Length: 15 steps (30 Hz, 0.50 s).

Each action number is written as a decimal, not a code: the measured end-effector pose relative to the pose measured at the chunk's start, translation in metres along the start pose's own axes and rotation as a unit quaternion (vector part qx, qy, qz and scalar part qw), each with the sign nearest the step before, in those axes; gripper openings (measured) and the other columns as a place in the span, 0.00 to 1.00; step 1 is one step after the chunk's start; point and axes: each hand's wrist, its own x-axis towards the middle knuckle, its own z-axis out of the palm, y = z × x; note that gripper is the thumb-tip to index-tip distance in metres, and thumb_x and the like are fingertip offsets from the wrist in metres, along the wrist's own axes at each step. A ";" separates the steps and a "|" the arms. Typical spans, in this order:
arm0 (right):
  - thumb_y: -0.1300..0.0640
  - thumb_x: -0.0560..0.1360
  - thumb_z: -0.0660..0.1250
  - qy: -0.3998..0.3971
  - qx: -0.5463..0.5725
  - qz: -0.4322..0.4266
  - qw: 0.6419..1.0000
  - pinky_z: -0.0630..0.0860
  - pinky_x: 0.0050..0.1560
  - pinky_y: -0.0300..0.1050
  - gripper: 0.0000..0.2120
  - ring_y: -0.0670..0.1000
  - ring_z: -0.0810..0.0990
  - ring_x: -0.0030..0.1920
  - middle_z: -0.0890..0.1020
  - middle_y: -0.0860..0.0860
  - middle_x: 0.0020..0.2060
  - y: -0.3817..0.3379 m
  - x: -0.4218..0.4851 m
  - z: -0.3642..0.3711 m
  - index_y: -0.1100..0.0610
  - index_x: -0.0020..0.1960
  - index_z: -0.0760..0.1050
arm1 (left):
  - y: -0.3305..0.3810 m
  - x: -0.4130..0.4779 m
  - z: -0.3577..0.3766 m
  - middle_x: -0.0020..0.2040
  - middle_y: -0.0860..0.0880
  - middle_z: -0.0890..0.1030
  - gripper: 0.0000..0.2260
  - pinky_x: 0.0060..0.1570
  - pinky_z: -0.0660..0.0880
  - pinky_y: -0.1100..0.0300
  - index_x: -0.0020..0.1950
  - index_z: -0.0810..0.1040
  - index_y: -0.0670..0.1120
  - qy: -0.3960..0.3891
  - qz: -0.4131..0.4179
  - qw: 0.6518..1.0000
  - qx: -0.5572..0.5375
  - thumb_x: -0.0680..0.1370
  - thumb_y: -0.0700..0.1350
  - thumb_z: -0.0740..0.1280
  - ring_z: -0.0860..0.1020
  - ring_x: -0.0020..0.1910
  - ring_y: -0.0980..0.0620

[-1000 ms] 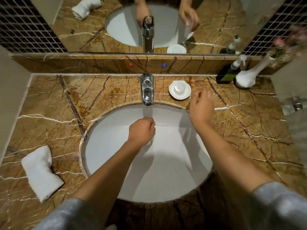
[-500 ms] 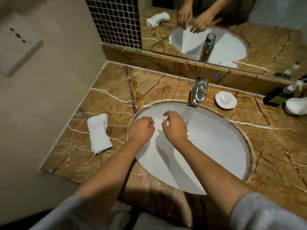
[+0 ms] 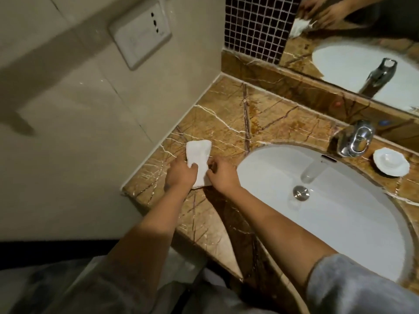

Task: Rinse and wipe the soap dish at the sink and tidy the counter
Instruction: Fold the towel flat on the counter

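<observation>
A folded white towel (image 3: 197,152) lies on the brown marble counter (image 3: 229,118) left of the sink. My left hand (image 3: 180,174) grips its near end with fingers closed over the cloth. My right hand (image 3: 222,175) pinches the towel's near right edge. The white soap dish (image 3: 391,163) sits on the counter right of the chrome faucet (image 3: 353,138), far from both hands. The white oval basin (image 3: 335,200) lies to the right of my hands, its metal drain (image 3: 300,191) showing.
A beige wall with a white socket plate (image 3: 139,34) borders the counter on the left. A mirror (image 3: 362,41) and dark mosaic tiles (image 3: 254,26) run along the back. The counter's front edge is close below my wrists.
My view swung left. Both hands left the basin and moved left onto the towel, taking hold of its near end.
</observation>
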 end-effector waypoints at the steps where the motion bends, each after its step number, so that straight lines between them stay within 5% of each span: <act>1: 0.60 0.73 0.65 0.005 0.011 0.012 1.000 0.74 0.48 0.50 0.13 0.61 0.79 0.52 0.80 0.59 0.53 -0.001 0.004 -0.001 0.59 0.57 0.75 | 0.000 -0.001 0.002 0.61 0.40 0.77 0.21 0.52 0.76 0.46 0.63 0.74 0.42 -0.012 0.003 1.000 -0.010 0.76 0.54 0.64 0.76 0.58 0.38; 5: 0.63 0.74 0.63 0.022 -0.002 0.006 1.000 0.72 0.46 0.45 0.19 0.61 0.78 0.54 0.78 0.61 0.58 0.000 0.018 -0.010 0.58 0.65 0.71 | 0.006 -0.008 0.009 0.57 0.42 0.78 0.15 0.51 0.76 0.47 0.57 0.76 0.42 0.048 0.071 0.996 -0.026 0.74 0.49 0.68 0.77 0.55 0.41; 10: 0.66 0.74 0.61 0.054 -0.132 -0.124 0.982 0.73 0.61 0.56 0.31 0.60 0.64 0.71 0.63 0.58 0.73 0.002 0.031 -0.027 0.50 0.75 0.60 | 0.014 -0.011 0.009 0.57 0.45 0.75 0.11 0.48 0.77 0.47 0.57 0.75 0.48 0.048 0.255 0.963 -0.069 0.75 0.41 0.67 0.77 0.52 0.42; 15: 0.64 0.73 0.66 0.015 -0.264 -0.155 0.952 0.67 0.69 0.60 0.24 0.58 0.53 0.77 0.58 0.52 0.77 0.002 0.051 -0.043 0.51 0.68 0.72 | 0.018 0.003 -0.001 0.56 0.50 0.74 0.12 0.45 0.69 0.60 0.58 0.78 0.52 0.021 0.347 0.934 -0.078 0.77 0.41 0.66 0.75 0.49 0.52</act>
